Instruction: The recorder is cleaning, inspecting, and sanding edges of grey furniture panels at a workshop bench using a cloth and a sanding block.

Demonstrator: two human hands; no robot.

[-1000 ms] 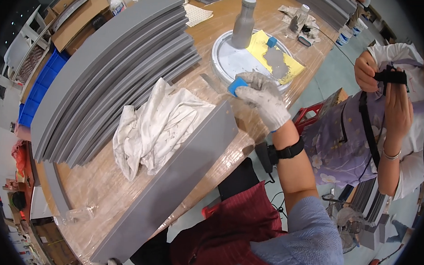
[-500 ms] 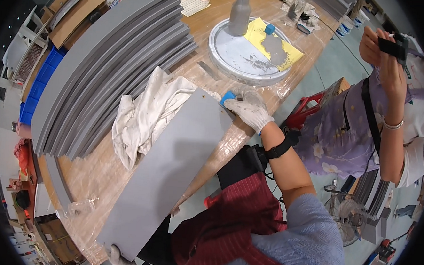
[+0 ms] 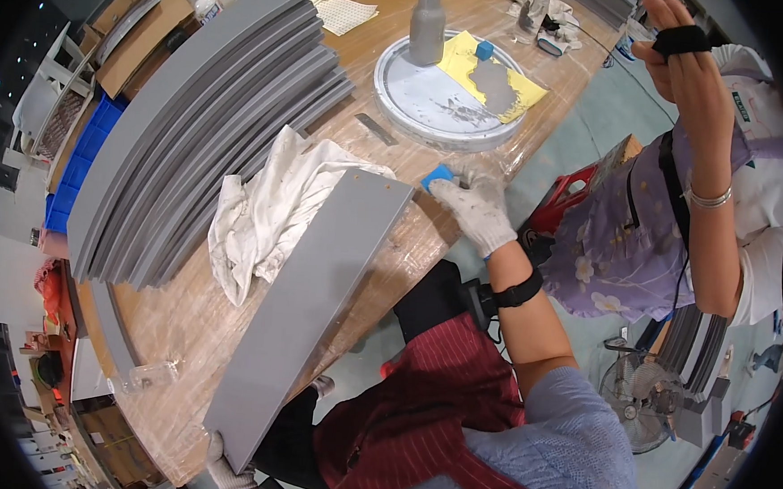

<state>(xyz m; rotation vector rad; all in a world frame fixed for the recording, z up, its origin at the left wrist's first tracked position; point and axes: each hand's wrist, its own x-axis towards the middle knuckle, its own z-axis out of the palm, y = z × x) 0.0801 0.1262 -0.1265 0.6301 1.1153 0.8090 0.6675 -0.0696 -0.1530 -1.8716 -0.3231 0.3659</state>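
Observation:
A long, flat grey panel slants across the near side of the table, with two small holes at its far end. My left hand, in a white work glove, grips the panel's near end at the lower left; some fingers are hidden by it. Pinched in my gloved right hand is a small blue block, held just off the panel's far right corner. A crumpled white cloth lies against the panel's left side.
Curved grey panels are stacked at the left. Beyond my right hand, a round white lid carries a grey bottle and a yellow sheet smeared with grey paste. A clear bottle lies near the left edge. Another person stands at the right.
The panel has tipped and looks narrower, its far end shifted left. My right hand has come away from its corner with the blue block. The other person's hands have risen.

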